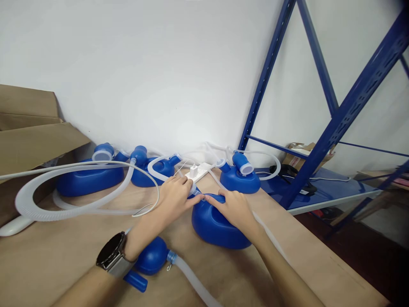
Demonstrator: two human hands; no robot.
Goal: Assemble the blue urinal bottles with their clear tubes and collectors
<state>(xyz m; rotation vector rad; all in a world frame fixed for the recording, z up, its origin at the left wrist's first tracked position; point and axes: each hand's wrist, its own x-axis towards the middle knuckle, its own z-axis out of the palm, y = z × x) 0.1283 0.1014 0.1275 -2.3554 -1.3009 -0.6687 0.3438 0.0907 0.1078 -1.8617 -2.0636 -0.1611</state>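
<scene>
A blue plastic urinal bottle stands on the table in front of me. My left hand is closed at its neck, where a translucent spout piece shows by the fingers. With my right hand I grip the top of the same bottle by its handle. Both thumbs meet at the neck, and what lies between their tips is too small to make out. Below my left forearm, partly hidden by it, lies a blue rounded piece with a translucent corrugated hose attached.
Several more blue bottles with coiled hoses stand along the wall. Behind my hands is a white power strip with a plug. An open cardboard box is at the left. A blue metal rack rises beyond the table's right edge.
</scene>
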